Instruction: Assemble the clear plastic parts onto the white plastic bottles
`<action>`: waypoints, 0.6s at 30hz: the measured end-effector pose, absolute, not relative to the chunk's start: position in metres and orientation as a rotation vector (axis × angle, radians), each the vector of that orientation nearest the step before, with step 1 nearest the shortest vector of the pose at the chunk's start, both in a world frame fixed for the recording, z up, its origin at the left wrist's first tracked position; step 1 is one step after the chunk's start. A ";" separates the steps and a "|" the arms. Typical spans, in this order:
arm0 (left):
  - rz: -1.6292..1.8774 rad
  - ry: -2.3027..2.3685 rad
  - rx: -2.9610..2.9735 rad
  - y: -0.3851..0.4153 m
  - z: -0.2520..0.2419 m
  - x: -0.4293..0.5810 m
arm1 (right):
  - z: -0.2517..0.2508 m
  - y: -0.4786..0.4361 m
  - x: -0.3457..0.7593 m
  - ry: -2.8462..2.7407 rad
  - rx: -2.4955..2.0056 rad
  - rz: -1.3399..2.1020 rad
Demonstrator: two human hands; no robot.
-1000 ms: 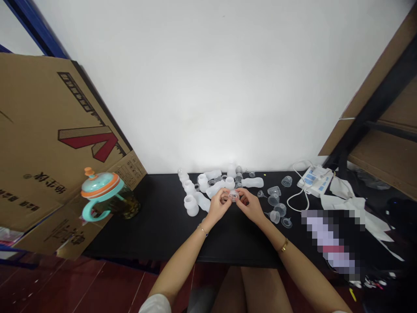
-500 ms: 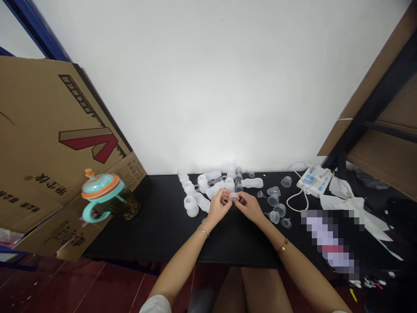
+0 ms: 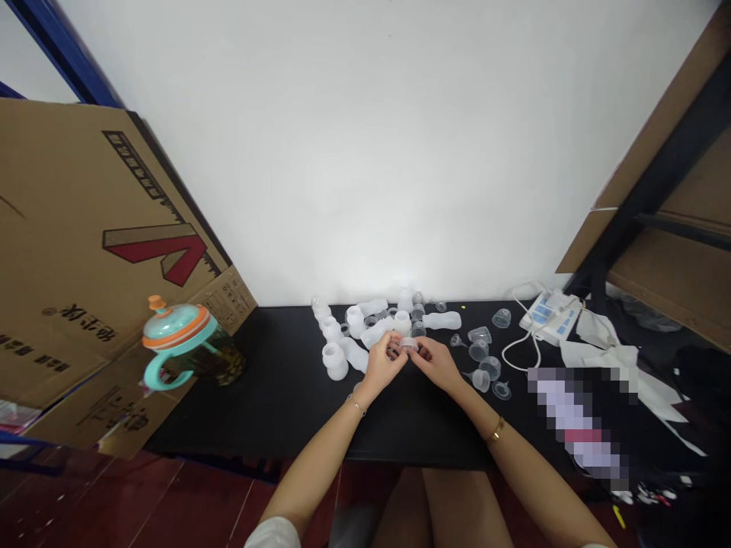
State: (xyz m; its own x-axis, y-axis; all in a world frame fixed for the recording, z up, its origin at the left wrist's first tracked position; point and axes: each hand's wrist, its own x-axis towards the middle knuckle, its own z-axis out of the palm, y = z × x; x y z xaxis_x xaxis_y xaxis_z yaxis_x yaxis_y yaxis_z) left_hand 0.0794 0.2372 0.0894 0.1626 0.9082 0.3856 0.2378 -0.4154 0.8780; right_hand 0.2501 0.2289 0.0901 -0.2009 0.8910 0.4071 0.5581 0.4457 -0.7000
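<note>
Between both hands, just above the black table, is a small translucent plastic ring-like cap (image 3: 409,343). My left hand (image 3: 384,360) pinches its left side, and my right hand (image 3: 435,361) grips its right side with thumb and fingers. Right behind the hands stands a white translucent bottle (image 3: 402,323). Another wide-necked bottle (image 3: 335,361) is upright to the left, with a soft whitish bottle (image 3: 355,355) lying beside it. Clear cups (image 3: 478,349) and a small clear funnel-shaped piece (image 3: 502,390) lie to the right. The cap's underside is hidden by my fingers.
A teal-lidded jug (image 3: 177,335) with dark contents stands at the left before a cardboard box (image 3: 74,251). To the right are a white power strip (image 3: 551,316) with a looping cable and torn white paper (image 3: 605,358). A white wall (image 3: 388,152) rises behind the table (image 3: 256,411).
Both hands stay in nearly the same place with the cap between them. It appears slightly tilted by small finger movements; the other things have not moved.
</note>
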 end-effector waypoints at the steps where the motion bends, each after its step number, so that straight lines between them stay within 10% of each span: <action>1: 1.283 1.097 1.780 0.237 0.089 0.080 | 0.090 0.229 0.250 -1.884 -1.223 0.517; 18: 1.293 1.113 1.795 0.238 0.087 0.080 | 0.090 0.228 0.250 -1.914 -1.235 0.482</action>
